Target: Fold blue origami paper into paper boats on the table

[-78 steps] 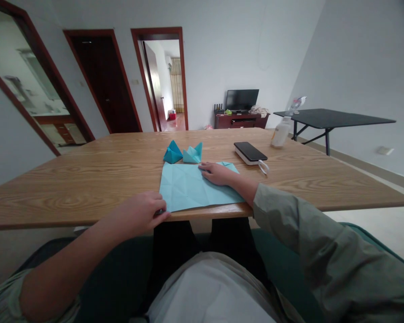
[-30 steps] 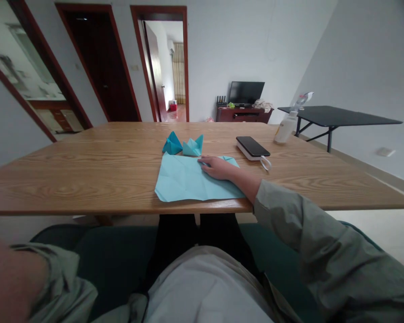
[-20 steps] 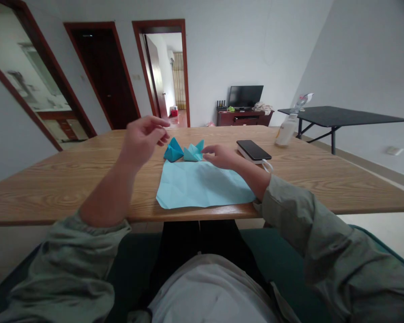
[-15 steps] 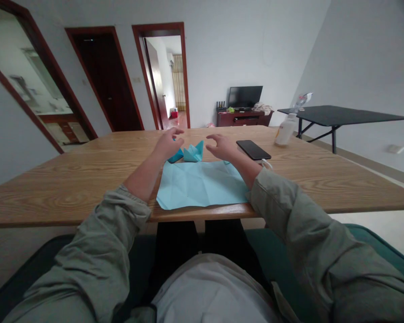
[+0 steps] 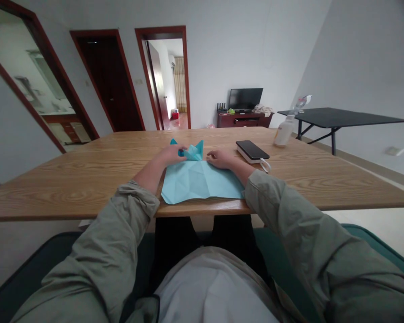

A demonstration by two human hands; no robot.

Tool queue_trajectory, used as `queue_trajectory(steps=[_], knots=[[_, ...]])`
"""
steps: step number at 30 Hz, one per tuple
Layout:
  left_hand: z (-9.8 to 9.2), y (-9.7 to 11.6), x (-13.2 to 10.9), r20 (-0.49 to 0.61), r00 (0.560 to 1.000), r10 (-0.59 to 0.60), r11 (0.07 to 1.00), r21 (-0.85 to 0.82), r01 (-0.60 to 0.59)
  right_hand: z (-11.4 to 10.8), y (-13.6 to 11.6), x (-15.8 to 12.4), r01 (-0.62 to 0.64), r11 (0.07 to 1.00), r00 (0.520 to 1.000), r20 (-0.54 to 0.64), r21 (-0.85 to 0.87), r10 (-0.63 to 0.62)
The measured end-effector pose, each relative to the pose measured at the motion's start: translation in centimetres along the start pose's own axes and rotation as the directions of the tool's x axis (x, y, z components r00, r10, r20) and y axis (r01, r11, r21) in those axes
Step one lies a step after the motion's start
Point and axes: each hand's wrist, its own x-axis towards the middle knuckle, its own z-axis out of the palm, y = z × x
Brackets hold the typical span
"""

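Observation:
A creased light-blue sheet of paper (image 5: 202,180) lies flat near the table's front edge. My left hand (image 5: 170,155) rests at its far left edge, thumb and forefinger apart, close against the folded paper. My right hand (image 5: 221,159) is low over the far right edge, its fingers loosely bent and a little apart, with no object visible in them. Between the hands, just beyond the sheet, stands a light-blue folded paper boat (image 5: 195,151). A darker blue folded paper piece (image 5: 173,141) sits behind my left hand, which partly hides it.
On the wooden table (image 5: 87,179), a black-screened phone (image 5: 252,150) lies right of my right hand on a pale block with a white loop. A translucent bottle (image 5: 283,132) stands farther right. Beyond are a black folding table (image 5: 343,115) and a television (image 5: 245,98) on a cabinet.
Both hands have come down from above the paper boats to the sheet's far edge. The sheet's near edge has shifted slightly, and more of the light-blue boat is covered by my left hand.

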Motion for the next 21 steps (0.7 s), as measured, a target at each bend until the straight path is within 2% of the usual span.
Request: queue_trajectory(steps=[2,6,12,16,21], knots=[[0.1,-0.9,0.0,0.005,1.0,0.006,0.999,-0.035,-0.006,0.0,-0.1,-0.1,0.021,1.0,1.0,0.017,-0.012,-0.02],[0.8,-1.7,0.3,-0.068,0.998,0.015,0.998,-0.057,-0.019,-0.1,-0.2,-0.2,0.011,1.0,1.0,-0.013,0.02,-0.011],[1.0,-1.7,0.4,-0.091,0.996,0.018,0.994,-0.104,-0.028,-0.1,-0.4,-0.4,0.003,0.998,1.0,-0.024,0.062,-0.001],[0.7,-1.5,0.2,-0.094,0.996,0.011,0.999,-0.045,-0.015,-0.2,-0.5,-0.6,0.008,0.998,1.0,-0.016,0.06,-0.007],[-0.2,-1.2,-0.2,-0.21,0.978,-0.004,0.999,-0.037,-0.003,0.0,-0.2,-0.4,0.003,0.996,0.998,-0.061,0.086,0.003]])
